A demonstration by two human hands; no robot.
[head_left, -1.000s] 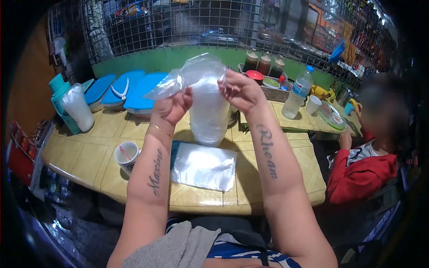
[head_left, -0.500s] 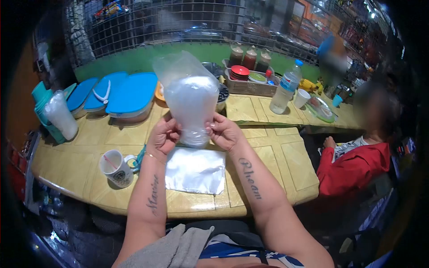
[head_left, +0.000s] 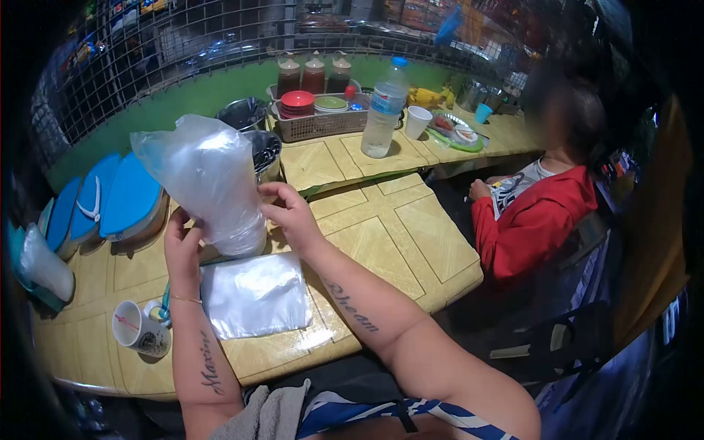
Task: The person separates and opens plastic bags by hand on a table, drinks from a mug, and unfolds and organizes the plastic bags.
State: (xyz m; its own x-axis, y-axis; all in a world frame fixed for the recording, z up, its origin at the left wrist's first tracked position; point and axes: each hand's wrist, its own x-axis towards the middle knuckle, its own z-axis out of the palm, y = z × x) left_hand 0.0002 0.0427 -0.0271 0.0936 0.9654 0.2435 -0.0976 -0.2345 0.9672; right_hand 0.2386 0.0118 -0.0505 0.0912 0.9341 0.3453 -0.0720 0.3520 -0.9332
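Observation:
A clear plastic bag (head_left: 209, 176), bulging and crinkled, stands up between my two hands above the table. My left hand (head_left: 185, 240) pinches its lower left side between thumb and fingers. On the opposite side, my right hand (head_left: 290, 215) has thumb and fingertips closed on the bag's edge. Below the bag lies a flat stack of clear plastic sheets or bags (head_left: 257, 293), shiny under the light. What is inside the upright bag is blurred by the plastic. A white mug (head_left: 143, 330) with a red stirrer stands left of my left forearm.
Blue-lidded containers (head_left: 132, 202) line the left side. Farther back are a basket (head_left: 319, 126) with sauce bottles and small dishes, a water bottle (head_left: 385, 110), a white cup (head_left: 418, 122) and a green plate (head_left: 458, 133). A person in a red jacket (head_left: 539, 224) sits at the right.
My view has turned to the right, so the table things appear farther left. The bag now leans to the left, still held between both hands.

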